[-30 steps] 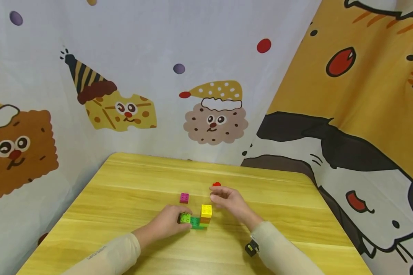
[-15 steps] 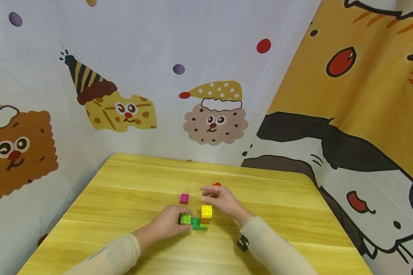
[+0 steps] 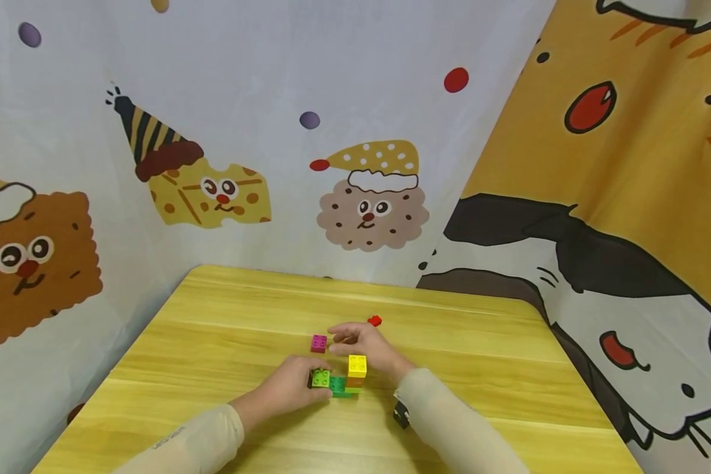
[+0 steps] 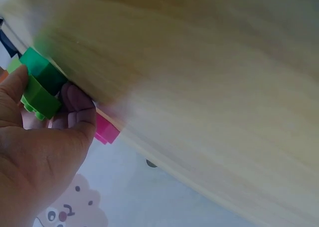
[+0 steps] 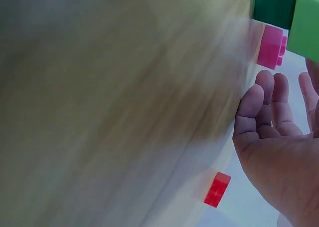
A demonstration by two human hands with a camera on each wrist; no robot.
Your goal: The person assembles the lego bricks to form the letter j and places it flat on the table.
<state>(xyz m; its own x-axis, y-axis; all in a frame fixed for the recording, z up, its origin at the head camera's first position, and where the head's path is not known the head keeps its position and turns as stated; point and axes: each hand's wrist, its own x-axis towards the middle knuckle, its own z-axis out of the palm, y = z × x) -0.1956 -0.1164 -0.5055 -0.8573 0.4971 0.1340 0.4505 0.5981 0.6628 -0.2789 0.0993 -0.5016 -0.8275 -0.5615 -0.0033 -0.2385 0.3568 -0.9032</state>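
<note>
A light green toy brick (image 3: 320,377) sits on the left end of a dark green brick (image 3: 339,386). My left hand (image 3: 290,385) pinches the light green brick between thumb and fingers, also seen in the left wrist view. On the dark green brick's right end rises a short stack topped by a yellow brick (image 3: 357,365), with orange and light green below. My right hand (image 3: 363,343) holds nothing. Its fingers are loosely bent and reach toward a magenta brick (image 3: 318,343), with a small gap between them. In the right wrist view the magenta brick (image 5: 271,46) lies beyond the fingertips.
A small red brick (image 3: 375,320) lies on the wooden table (image 3: 225,316) behind my right hand. A black wrist camera (image 3: 401,415) hangs under the right sleeve. A printed cartoon curtain (image 3: 243,79) stands behind the table.
My right hand has moved left, away from the red brick and up to the magenta brick. The left hand keeps its grip on the light green brick and has hardly moved.
</note>
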